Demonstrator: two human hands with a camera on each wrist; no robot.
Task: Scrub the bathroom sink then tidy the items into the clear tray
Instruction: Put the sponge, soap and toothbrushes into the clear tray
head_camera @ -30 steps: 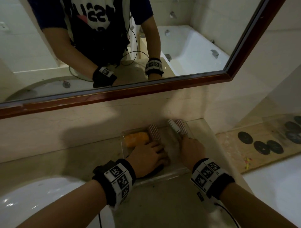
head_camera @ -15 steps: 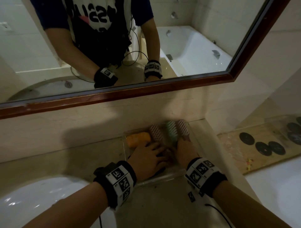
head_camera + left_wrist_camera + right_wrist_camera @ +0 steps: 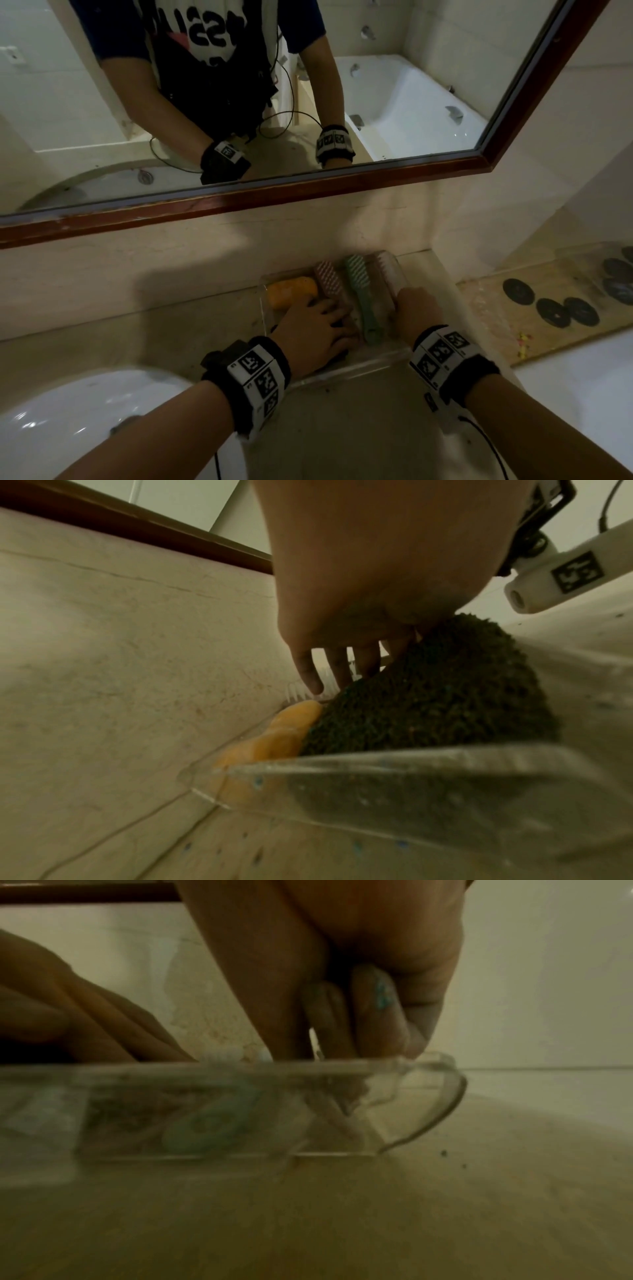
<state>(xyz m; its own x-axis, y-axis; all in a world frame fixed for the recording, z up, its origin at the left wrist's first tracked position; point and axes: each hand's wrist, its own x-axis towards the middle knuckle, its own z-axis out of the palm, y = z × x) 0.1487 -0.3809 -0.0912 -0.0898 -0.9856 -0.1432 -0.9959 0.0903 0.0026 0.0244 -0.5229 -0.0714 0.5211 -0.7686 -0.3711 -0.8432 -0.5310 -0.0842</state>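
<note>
Tray [image 3: 373, 364], clear plastic, shallow, on beige counter against the wall. Green-handled scrub brush [image 3: 363, 301] now laid flat mid-tray, no longer held; tidying likely near done. Left of it: dark scouring pad [image 3: 445, 696], orange sponge [image 3: 291, 291], pink-bristled brush [image 3: 329, 279]. Right of it: white-bristled brush [image 3: 388, 274]. Left hand [image 3: 317, 330] spread, pressing pad. Right hand [image 3: 419, 308] curled inside tray's right end; grip unclear.

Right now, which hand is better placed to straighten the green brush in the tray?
Probably the right hand: it sits just beside the green brush, while the left hand rests over the dark scrubber.
</note>
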